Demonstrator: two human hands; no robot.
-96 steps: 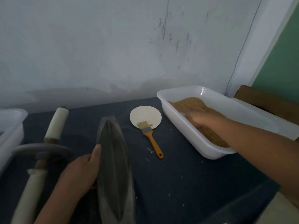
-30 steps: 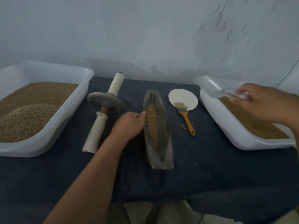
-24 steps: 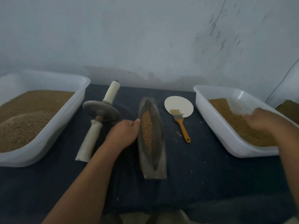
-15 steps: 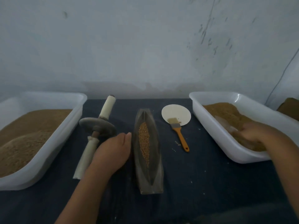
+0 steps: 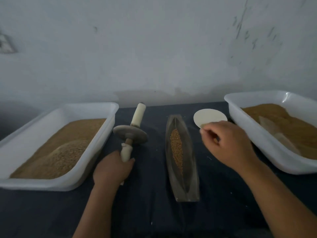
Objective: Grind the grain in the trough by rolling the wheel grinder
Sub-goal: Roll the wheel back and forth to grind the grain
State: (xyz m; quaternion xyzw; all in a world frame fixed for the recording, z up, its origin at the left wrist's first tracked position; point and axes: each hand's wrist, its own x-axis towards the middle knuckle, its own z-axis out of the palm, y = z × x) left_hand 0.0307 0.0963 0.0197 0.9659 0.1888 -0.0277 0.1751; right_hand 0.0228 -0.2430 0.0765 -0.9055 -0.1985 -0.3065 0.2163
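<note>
The wheel grinder point(image 5: 130, 134), a grey disc on a pale rod, lies on the dark cloth left of the trough. My left hand point(image 5: 112, 170) grips the near handle of its rod. The narrow boat-shaped trough point(image 5: 186, 177) lies lengthwise in the middle, with a strip of brown grain point(image 5: 176, 148) in its groove. My right hand point(image 5: 228, 145) hovers to the right of the trough with its fingers loosely curled. It holds nothing that I can see. Under it lies a brush point(image 5: 204, 125), mostly hidden by the hand.
A white tub point(image 5: 106, 127) of grain stands at the left. A second white tub point(image 5: 257, 143) at the right holds finer brown meal and a clear scoop point(image 5: 274, 133). A round cream disc point(image 5: 210, 115) lies behind the brush. A pale wall rises right behind the table.
My left hand left the trough's side and took hold of the grinder's near handle. My right hand came out of the right tub, leaving the scoop there, and moved left over the brush.
</note>
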